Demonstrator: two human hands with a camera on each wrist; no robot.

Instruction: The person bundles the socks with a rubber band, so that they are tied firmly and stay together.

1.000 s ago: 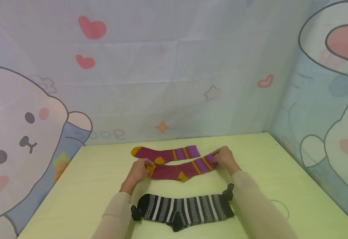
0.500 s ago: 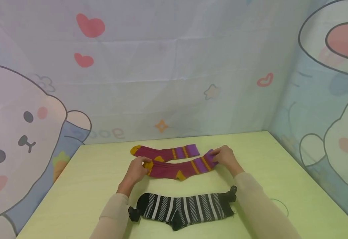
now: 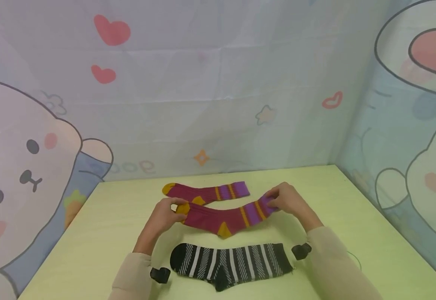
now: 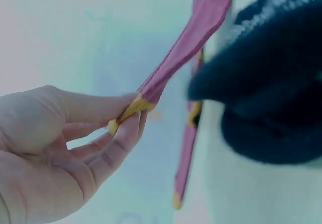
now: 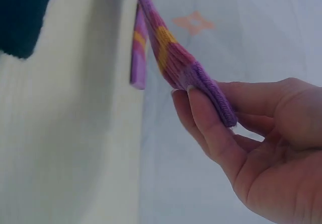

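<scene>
A maroon sock (image 3: 210, 218) with a mustard toe and heel and a purple striped cuff is stretched between both hands, sagging at the heel. My left hand (image 3: 164, 215) pinches its mustard toe (image 4: 133, 108) between thumb and fingers. At the other end my right hand (image 3: 287, 201) pinches the purple cuff (image 5: 206, 88). Just behind lies a matching maroon sock (image 3: 191, 192), flat on the table, its toe pointing left. Closer to me a black and white patterned sock (image 3: 234, 262) lies flat, toe also left.
The pale yellow table (image 3: 101, 233) ends at a printed cloth backdrop (image 3: 173, 125) behind and at the right. A thin green loop (image 3: 355, 259) shows beside my right sleeve (image 3: 337, 258). Black wrist cameras (image 3: 160, 275) hang near the patterned sock's ends.
Both hands have drawn the held maroon sock nearer to me, its heel sagging lower. My left hand shifted slightly left, my right slightly right; the other socks stay put.
</scene>
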